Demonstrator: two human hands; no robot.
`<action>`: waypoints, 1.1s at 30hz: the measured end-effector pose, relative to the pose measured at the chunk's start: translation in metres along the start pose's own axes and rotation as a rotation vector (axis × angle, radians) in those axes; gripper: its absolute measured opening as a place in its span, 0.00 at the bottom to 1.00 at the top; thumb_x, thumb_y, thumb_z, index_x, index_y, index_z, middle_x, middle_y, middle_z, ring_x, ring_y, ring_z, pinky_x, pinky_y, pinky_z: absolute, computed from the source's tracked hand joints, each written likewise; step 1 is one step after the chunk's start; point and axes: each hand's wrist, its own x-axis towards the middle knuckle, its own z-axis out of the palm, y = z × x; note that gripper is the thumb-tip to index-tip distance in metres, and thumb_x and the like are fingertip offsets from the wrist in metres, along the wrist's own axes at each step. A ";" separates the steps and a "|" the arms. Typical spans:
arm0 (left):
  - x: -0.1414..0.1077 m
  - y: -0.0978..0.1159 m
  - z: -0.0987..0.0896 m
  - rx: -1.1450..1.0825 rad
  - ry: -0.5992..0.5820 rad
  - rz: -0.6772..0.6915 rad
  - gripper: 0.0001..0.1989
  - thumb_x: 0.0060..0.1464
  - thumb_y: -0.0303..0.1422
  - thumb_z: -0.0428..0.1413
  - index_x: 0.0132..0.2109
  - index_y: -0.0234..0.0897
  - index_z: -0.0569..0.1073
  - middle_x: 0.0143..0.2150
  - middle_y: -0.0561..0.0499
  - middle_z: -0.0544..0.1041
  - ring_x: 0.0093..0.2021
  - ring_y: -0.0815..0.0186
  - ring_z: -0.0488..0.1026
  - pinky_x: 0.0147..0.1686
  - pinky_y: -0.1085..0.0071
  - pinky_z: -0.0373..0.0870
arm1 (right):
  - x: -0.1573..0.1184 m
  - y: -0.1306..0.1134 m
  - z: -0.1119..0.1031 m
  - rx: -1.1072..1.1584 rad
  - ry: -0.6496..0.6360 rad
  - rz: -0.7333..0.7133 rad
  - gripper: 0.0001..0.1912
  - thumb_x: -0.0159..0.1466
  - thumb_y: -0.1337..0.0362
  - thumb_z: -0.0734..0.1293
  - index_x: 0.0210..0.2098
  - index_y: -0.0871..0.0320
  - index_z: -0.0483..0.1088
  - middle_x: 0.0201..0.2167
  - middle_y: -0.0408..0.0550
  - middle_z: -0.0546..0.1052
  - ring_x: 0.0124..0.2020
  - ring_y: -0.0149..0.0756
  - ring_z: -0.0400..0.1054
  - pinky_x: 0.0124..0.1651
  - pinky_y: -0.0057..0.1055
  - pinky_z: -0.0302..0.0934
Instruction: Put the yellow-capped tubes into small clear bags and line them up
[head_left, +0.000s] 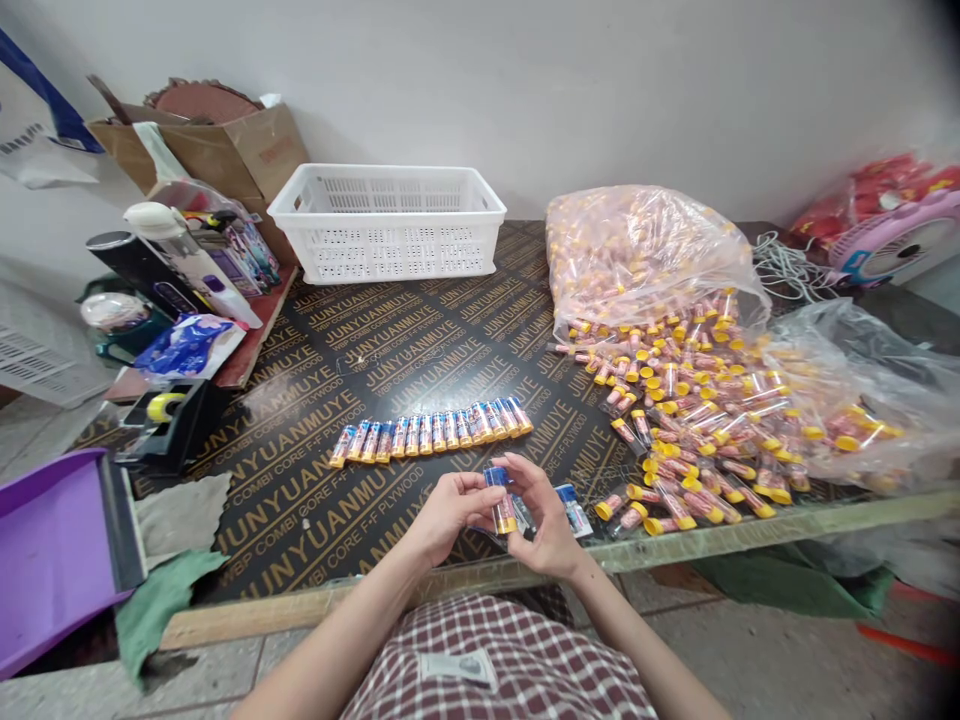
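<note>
My left hand (pixel 454 512) pinches a small clear tube (pixel 500 502) with a blue printed label and a yellow cap at its lower end. My right hand (pixel 546 520) curls around the same tube from the other side, its index finger near the top and its thumb near the yellow cap. Partly hidden behind the right hand lie blue-and-white printed labels (pixel 574 508). Beyond both hands, a slightly slanting row of labelled tubes (pixel 431 433) lies side by side, yellow ends toward me.
Loose yellow-capped tubes with pink contents (pixel 686 440) spread from a large plastic bag (pixel 645 240) at right. A white basket (pixel 390 245) stands at the back. At left are a tape dispenser (pixel 171 425), bottles (pixel 180 250) and a purple dustpan (pixel 52 550). A wooden edge (pixel 315 608) borders the table.
</note>
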 end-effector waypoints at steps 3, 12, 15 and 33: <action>-0.001 0.000 0.001 -0.002 0.000 0.002 0.18 0.37 0.39 0.67 0.31 0.28 0.76 0.26 0.48 0.75 0.24 0.69 0.71 0.27 0.73 0.69 | 0.001 -0.001 0.001 0.012 0.021 -0.001 0.42 0.47 0.75 0.61 0.61 0.51 0.49 0.57 0.53 0.63 0.57 0.44 0.62 0.57 0.43 0.61; 0.000 -0.001 0.002 -0.012 0.002 0.010 0.18 0.36 0.40 0.67 0.31 0.28 0.76 0.27 0.47 0.76 0.25 0.69 0.71 0.27 0.73 0.69 | 0.002 -0.003 0.001 0.049 0.039 -0.013 0.43 0.47 0.76 0.61 0.61 0.51 0.49 0.58 0.53 0.63 0.57 0.44 0.62 0.56 0.43 0.62; 0.000 -0.002 0.001 -0.014 0.006 0.010 0.18 0.37 0.39 0.67 0.31 0.28 0.75 0.27 0.47 0.75 0.25 0.69 0.71 0.27 0.73 0.68 | 0.002 -0.003 0.002 0.052 0.050 -0.015 0.42 0.47 0.76 0.61 0.61 0.52 0.50 0.57 0.54 0.64 0.56 0.45 0.62 0.55 0.43 0.62; 0.099 0.033 -0.049 0.838 0.581 0.404 0.21 0.37 0.39 0.65 0.40 0.38 0.70 0.17 0.58 0.68 0.22 0.65 0.69 0.27 0.73 0.60 | 0.004 0.005 -0.024 -0.206 0.162 0.049 0.37 0.58 0.69 0.63 0.63 0.49 0.46 0.63 0.52 0.54 0.59 0.43 0.58 0.58 0.46 0.57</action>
